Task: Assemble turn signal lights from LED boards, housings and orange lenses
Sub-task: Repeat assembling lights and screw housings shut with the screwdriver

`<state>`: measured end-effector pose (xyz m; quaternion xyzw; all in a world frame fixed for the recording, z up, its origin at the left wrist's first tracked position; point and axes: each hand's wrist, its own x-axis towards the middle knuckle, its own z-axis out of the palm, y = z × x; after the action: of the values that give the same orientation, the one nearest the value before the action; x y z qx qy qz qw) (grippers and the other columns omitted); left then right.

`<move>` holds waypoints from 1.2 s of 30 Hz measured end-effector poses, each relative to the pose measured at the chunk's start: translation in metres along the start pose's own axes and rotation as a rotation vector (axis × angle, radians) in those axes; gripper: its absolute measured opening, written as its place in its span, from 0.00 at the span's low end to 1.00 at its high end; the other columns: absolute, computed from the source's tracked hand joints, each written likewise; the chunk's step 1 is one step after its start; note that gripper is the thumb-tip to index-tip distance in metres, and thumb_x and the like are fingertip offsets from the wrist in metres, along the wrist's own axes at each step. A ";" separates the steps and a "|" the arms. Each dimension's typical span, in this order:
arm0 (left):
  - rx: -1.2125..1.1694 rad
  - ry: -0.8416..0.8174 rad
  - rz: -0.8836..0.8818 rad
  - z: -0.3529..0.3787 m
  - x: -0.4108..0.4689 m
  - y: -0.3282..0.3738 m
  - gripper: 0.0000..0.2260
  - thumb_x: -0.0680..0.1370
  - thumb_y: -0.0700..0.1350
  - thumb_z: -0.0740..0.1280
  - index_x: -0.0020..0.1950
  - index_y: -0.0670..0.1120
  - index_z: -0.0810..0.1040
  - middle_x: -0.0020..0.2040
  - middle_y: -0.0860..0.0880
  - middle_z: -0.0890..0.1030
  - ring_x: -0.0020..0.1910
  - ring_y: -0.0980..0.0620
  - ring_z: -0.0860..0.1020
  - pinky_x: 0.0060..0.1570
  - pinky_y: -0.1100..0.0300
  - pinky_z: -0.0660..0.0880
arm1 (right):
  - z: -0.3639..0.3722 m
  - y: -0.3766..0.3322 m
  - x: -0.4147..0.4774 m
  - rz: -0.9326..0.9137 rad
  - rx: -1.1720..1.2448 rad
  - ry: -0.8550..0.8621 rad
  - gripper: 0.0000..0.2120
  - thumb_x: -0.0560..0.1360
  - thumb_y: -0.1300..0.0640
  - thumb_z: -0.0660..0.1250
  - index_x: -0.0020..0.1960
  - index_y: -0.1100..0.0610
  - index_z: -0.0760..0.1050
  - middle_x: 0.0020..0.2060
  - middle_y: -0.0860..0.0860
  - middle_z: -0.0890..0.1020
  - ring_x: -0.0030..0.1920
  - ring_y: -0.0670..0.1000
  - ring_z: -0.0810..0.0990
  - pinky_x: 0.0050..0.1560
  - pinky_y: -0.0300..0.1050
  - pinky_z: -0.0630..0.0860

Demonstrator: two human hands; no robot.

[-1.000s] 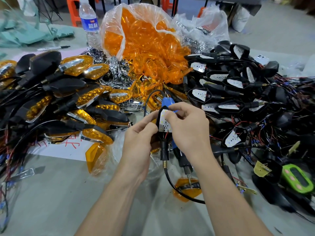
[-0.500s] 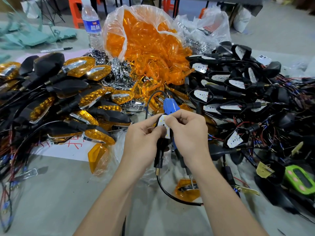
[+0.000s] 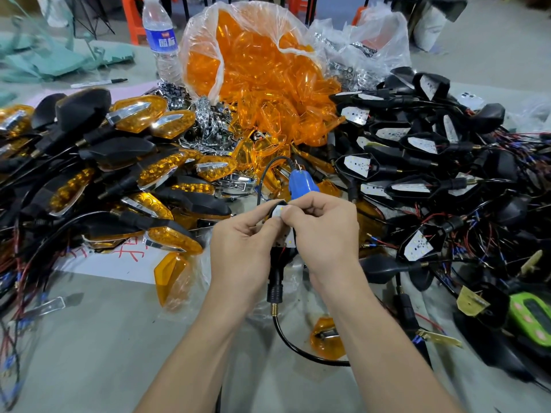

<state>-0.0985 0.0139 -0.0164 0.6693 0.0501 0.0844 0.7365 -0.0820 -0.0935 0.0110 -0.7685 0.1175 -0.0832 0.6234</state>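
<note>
Both hands work on one unit, close in front of the body. The left hand (image 3: 241, 242) curls round the black housing (image 3: 275, 289) and holds it stem-down, so that the open face points up toward the eyes. Its thumb tip bears on the white LED board (image 3: 285, 239). The right hand (image 3: 325, 231) has its fingers curled and pinches the upper edge of the same board, apparently to press it into the housing cavity. The step in hand is judged to be board seating; no lens is on this unit yet. The black lead from the stem hangs free and curves across the tabletop (image 3: 89, 338), clear of the cavity.

A blue-handled tool (image 3: 301, 184) shows just behind the right hand. Whether that hand also carries it cannot be told.

Stock is laid out by stage around the work point. The board-fitted housings (image 3: 417, 144) are heaped on the right, beside the right hand. The bag of orange lenses (image 3: 259, 64) stands straight ahead, its mouth spilling forward, with chrome trim pieces (image 3: 208, 114) at its foot. The finished lights (image 3: 137, 114), lenses on, are stacked on the left, apart from unfinished stock. One loose orange lens (image 3: 326, 338) lies just beside the right forearm, probably staged for this unit.
</note>
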 end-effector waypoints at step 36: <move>0.000 0.341 -0.303 -0.040 0.078 -0.006 0.23 0.69 0.49 0.71 0.64 0.48 0.85 0.43 0.50 0.89 0.49 0.31 0.85 0.49 0.30 0.82 | 0.158 -0.021 0.199 -0.564 -1.181 -0.492 0.09 0.79 0.62 0.70 0.59 0.57 0.80 0.41 0.52 0.78 0.40 0.54 0.76 0.44 0.49 0.73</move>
<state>-0.0293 0.0678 -0.0237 0.6303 0.2739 0.0848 0.7215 0.1539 0.0021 -0.0047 -0.9764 -0.2057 0.0124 0.0643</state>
